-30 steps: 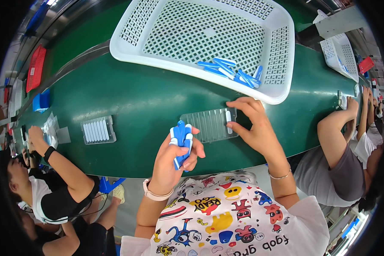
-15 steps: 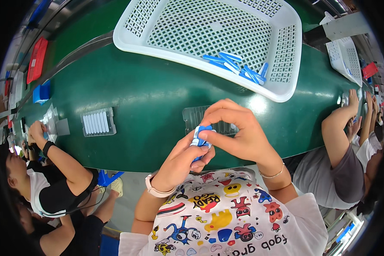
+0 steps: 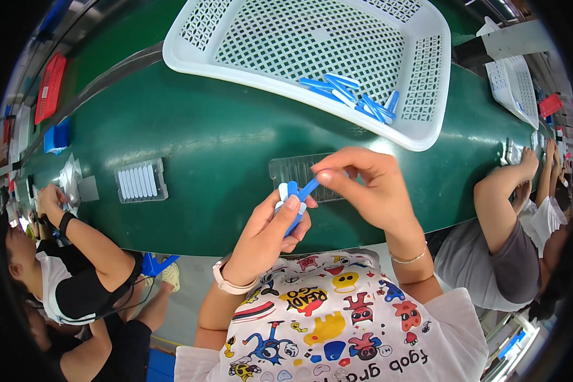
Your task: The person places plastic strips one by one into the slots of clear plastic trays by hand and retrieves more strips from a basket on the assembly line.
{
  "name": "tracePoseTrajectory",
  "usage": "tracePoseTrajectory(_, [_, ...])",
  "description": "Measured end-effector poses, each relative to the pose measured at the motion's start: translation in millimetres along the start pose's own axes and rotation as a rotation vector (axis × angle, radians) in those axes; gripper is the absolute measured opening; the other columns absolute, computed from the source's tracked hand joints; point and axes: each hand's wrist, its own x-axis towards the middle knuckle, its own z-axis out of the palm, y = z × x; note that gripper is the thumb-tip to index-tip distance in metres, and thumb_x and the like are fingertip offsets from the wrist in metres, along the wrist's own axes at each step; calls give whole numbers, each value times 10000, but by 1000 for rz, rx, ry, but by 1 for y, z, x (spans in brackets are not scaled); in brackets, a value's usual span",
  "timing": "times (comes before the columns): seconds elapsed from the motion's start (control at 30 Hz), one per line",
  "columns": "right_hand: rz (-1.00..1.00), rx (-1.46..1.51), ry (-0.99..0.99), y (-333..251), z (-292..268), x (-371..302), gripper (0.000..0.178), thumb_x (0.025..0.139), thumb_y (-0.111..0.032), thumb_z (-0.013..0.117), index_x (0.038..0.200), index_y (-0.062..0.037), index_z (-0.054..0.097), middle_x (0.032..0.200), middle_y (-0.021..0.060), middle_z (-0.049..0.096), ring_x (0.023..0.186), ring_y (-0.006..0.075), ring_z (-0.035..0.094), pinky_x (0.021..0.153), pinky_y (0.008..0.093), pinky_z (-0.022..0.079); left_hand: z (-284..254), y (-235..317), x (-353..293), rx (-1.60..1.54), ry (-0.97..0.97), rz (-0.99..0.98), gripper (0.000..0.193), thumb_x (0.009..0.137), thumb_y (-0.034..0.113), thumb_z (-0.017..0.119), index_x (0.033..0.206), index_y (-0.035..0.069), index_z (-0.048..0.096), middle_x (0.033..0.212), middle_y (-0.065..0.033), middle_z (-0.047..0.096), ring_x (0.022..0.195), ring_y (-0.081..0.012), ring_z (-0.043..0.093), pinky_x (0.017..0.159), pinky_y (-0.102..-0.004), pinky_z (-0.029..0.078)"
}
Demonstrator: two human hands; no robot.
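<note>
My left hand (image 3: pixel 270 226) is closed around a bunch of small blue and white flat sticks (image 3: pixel 288 207), held upright above the near table edge. Between the thumb and forefinger of my right hand (image 3: pixel 363 188) is the end of one blue stick (image 3: pixel 309 188), slanting out of the bunch. Its lower end still meets the other sticks. Behind my hands lies a clear plastic tray with slots (image 3: pixel 286 168), partly covered by my right hand. To the left, another clear tray (image 3: pixel 162 191) holds a row of white sticks (image 3: pixel 137 183).
A large white perforated basket (image 3: pixel 286 94) with several loose blue and white sticks (image 3: pixel 370 107) stands at the back. People work at the left (image 3: pixel 95 254) and right (image 3: pixel 500 223). A blue box (image 3: pixel 57 137) and red basket (image 3: pixel 50 89) are at far left.
My right hand has moved right and drawn one blue stick partly out of the bunch. My left hand has shifted slightly left and keeps its grip.
</note>
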Motion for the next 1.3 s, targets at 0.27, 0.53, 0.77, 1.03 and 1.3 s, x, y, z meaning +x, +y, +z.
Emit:
tracePoseTrajectory(0.27, [183, 251, 118, 19, -16, -17, 117, 838, -107, 670, 928, -43, 706, 841, 29, 686, 711, 40, 549, 607, 220, 429, -11, -4, 2, -137, 29, -13, 328, 957, 292, 390, 1014, -15, 490, 636, -32, 474, 454, -36, 318, 414, -201, 230])
tracePoseTrajectory(0.53, [-676, -922, 249, 31, -23, -28, 156, 689, -49, 710, 840, -47, 668, 962, 32, 655, 809, 187, 575, 686, 302, 398, -7, -6, 5, 30, 110, 49, 219, 945, 229, 514, 972, 11, 508, 621, -32, 489, 460, -24, 306, 410, -193, 225])
tracePoseTrajectory(0.77, [-680, -1026, 146, 43, -7, -43, 196, 650, -104, 729, 834, -74, 667, 988, -19, 643, 818, 157, 538, 694, 321, 321, -8, -13, 3, 35, 151, 14, 205, 932, 206, 538, 951, 4, 516, 620, -39, 506, 459, -23, 313, 406, -190, 226])
tracePoseTrajectory(1.03, [-519, -1216, 271, 31, 6, -50, 267, 677, -270, 729, 843, -67, 680, 1169, -3, 561, 1022, 195, 448, 776, 420, 230, -3, -13, 0, 8, 170, 27, 200, 936, 198, 529, 946, -2, 518, 614, -32, 498, 457, -23, 298, 407, -195, 225])
tracePoseTrajectory(1.3, [-442, -1306, 165, 25, -10, -44, 405, 723, -351, 698, 1022, -80, 656, 1310, 34, 491, 1082, 227, 430, 800, 426, 234, -11, -6, 0, -30, 166, 57, 200, 934, 213, 535, 957, 15, 536, 634, -23, 513, 474, -15, 315, 421, -183, 236])
